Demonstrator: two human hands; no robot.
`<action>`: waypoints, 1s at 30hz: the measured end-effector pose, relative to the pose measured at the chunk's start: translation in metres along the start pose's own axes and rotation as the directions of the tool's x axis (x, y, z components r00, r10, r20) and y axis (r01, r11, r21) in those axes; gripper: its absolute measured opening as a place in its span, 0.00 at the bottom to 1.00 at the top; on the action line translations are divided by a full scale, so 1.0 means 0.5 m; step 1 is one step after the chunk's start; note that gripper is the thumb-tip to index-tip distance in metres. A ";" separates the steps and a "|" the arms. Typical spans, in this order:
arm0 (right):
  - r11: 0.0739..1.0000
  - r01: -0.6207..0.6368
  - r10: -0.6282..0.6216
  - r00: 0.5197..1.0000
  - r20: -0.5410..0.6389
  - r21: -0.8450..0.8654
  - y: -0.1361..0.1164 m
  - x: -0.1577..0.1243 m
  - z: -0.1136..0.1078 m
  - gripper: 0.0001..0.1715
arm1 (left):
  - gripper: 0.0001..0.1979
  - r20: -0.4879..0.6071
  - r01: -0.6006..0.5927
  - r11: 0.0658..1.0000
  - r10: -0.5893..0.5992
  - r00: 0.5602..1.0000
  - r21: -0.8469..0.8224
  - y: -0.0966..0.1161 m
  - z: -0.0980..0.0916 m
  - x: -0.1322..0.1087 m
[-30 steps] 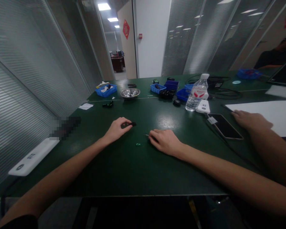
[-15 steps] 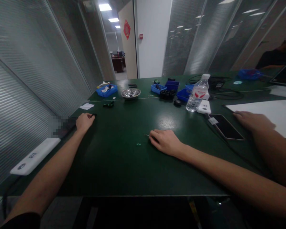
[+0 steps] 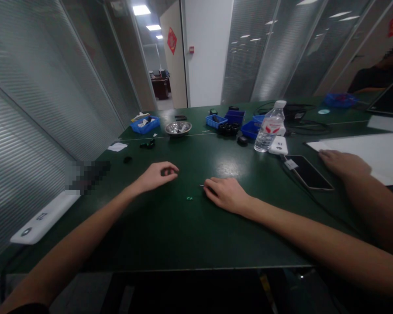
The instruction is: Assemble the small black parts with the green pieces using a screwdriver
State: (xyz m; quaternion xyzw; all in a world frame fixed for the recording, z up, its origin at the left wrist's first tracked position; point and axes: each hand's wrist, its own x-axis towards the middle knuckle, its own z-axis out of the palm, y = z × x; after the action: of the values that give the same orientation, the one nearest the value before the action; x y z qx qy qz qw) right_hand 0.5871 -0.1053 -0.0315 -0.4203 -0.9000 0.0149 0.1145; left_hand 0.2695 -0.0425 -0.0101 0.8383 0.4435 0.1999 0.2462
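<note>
My left hand (image 3: 160,173) is over the left middle of the green table, its thumb and fingers curved with a gap between them and nothing visible in it. Behind it to the left lies a small black piece (image 3: 127,160). My right hand (image 3: 225,192) rests on the table, its fingers closed round a thin metal-tipped tool (image 3: 201,186). Only the tip of that tool sticks out to the left; the rest is hidden by the hand. Just left of and below the tip lies a tiny green part (image 3: 189,198), touched by neither hand.
Across the back stand a blue basket (image 3: 146,126), a steel bowl (image 3: 178,128) of small pieces, and blue bins (image 3: 250,130). To the right are a water bottle (image 3: 270,128), a phone (image 3: 308,172) with a cable, and another person's hand (image 3: 345,165) by white paper (image 3: 389,150).
My left hand has let go of the small black piece at the left and moved right, toward the table's middle. My right hand has stayed in place.
</note>
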 end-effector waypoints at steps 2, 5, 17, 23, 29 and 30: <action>1.000 -0.002 0.002 1.000 0.001 -0.007 -0.001 -0.001 -0.001 0.17 | 0.18 0.206 -0.091 0.992 0.108 0.972 -0.090 0.050 0.032 -0.010; 1.000 -0.004 0.004 1.000 0.006 -0.014 -0.002 -0.001 -0.002 0.17 | 0.17 0.230 -0.141 0.984 0.164 0.959 -0.113 0.086 0.063 -0.026; 1.000 0.002 -0.002 1.000 0.002 -0.012 -0.002 0.000 0.000 0.17 | 0.08 0.147 -0.283 0.957 0.291 0.945 -0.068 0.090 0.085 -0.032; 1.000 0.004 -0.004 1.000 0.003 0.002 0.001 -0.003 -0.001 0.17 | 0.13 -0.165 0.006 0.981 -0.038 0.986 -0.192 0.023 0.033 -0.009; 1.000 0.013 -0.013 1.000 -0.003 0.020 0.001 -0.005 -0.004 0.17 | 0.17 -0.613 0.093 0.911 -0.343 0.712 -0.401 -0.165 -0.071 0.018; 1.000 0.013 -0.013 1.000 -0.006 0.022 0.001 -0.006 -0.004 0.17 | 0.17 -0.674 0.115 0.898 -0.398 0.623 -0.424 -0.195 -0.084 0.016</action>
State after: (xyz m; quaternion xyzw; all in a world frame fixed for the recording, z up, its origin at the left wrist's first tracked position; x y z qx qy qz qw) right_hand 0.5896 -0.1073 -0.0300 -0.4130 -0.9022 0.0227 0.1219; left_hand 0.1875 0.0215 -0.0330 0.5525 0.5800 0.5607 0.2096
